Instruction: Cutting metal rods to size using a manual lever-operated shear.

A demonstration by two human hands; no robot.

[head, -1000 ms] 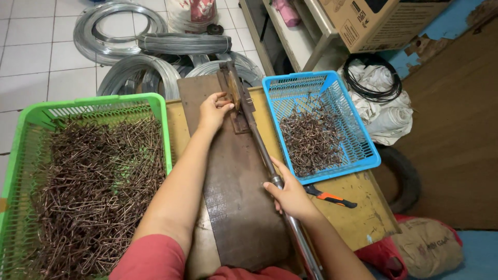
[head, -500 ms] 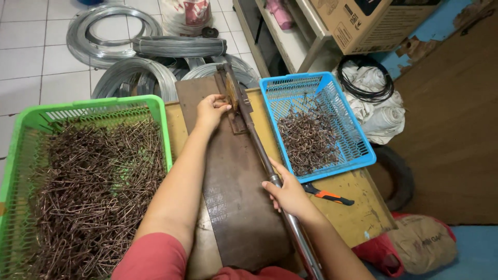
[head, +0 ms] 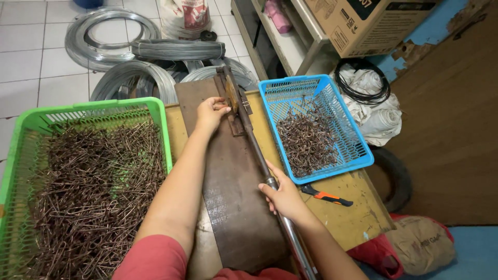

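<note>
A long metal lever bar (head: 255,150) lies along a dark steel plate (head: 231,197) on the wooden table, hinged at a small jig (head: 232,99) at the far end. My right hand (head: 284,197) grips the lever near its lower end. My left hand (head: 211,112) rests at the jig with its fingers pinched on a small wire piece that is hard to make out. A green basket (head: 161,116) full of bent brown wire pieces stands on the left. A blue basket (head: 358,163) on the right holds a smaller pile of similar pieces.
Coils of grey wire (head: 111,31) lie on the tiled floor beyond the table. An orange-handled tool (head: 327,196) lies next to the blue basket. A cardboard box (head: 368,21) sits on a shelf, with cloth and black cable (head: 371,93) and sacks (head: 420,243) at right.
My right hand has slid slightly down the lever. My left hand stays at the jig. The view has shifted a little.
</note>
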